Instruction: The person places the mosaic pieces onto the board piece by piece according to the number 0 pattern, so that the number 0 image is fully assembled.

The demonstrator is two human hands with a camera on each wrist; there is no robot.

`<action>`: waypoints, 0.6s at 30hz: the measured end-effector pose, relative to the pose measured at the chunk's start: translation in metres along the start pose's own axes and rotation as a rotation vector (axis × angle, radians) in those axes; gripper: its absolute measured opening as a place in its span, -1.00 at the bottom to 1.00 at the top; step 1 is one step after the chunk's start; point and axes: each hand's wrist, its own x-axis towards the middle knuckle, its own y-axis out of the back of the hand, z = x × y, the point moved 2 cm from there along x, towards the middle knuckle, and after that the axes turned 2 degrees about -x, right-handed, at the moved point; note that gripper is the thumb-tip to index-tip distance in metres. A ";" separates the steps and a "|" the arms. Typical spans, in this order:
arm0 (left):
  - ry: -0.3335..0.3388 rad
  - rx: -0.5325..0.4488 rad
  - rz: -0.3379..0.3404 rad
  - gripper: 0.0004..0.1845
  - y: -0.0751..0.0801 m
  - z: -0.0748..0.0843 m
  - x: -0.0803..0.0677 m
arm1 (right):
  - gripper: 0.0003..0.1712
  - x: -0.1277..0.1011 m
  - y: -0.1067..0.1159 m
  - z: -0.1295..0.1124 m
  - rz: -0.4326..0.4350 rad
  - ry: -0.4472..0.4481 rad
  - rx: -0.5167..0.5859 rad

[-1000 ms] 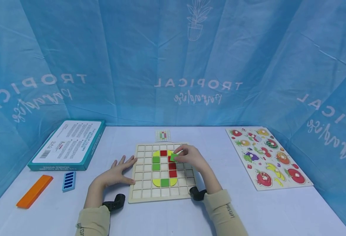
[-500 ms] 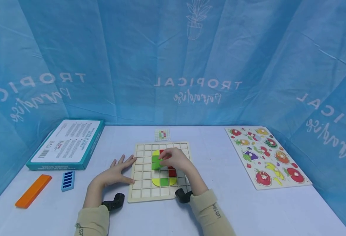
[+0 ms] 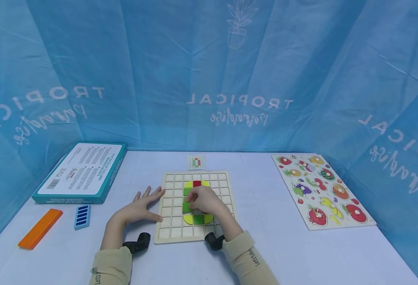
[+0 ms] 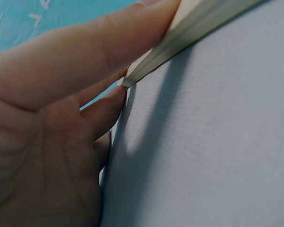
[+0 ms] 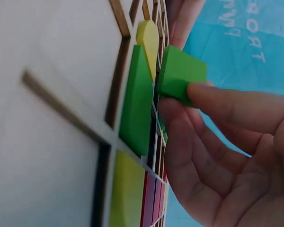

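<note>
A pale wooden grid board (image 3: 171, 233) lies on the table with green, red and yellow pieces in several of its cells. My right hand (image 3: 206, 201) pinches a green square tile (image 5: 181, 74) between thumb and fingertips. In the right wrist view that tile is tilted and just off the board, near a yellow rounded piece (image 5: 147, 40) and another green tile (image 5: 137, 106). The hand hides part of the pattern in the head view. With fingers spread, my left hand (image 3: 137, 210) touches the board's left edge; its thumb lies against the rim in the left wrist view.
Behind the board lies a small pattern card (image 3: 196, 162). A teal box (image 3: 78, 174), an orange bar (image 3: 40, 228) and a blue slotted piece (image 3: 82, 217) are at the left. At the right lies a fruit puzzle board (image 3: 323, 190). A blue curtain (image 3: 209, 79) hangs behind.
My right hand has carried the green tile leftward across the board from the red column to the left green column, and slightly nearer. The left hand has stayed at the board's edge.
</note>
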 end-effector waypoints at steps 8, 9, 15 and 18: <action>0.010 0.017 0.004 0.09 -0.001 0.001 -0.001 | -0.86 0.001 -0.002 0.003 0.031 -0.009 -0.064; 0.010 0.021 0.003 0.09 -0.001 0.002 -0.001 | -0.87 0.001 -0.002 0.003 0.031 -0.005 -0.066; 0.009 0.030 0.001 0.09 -0.002 0.003 -0.003 | -0.88 0.000 -0.003 0.003 0.018 -0.011 -0.079; 0.009 0.029 0.005 0.09 -0.001 0.003 -0.003 | -0.88 -0.001 -0.002 0.002 0.008 -0.019 -0.086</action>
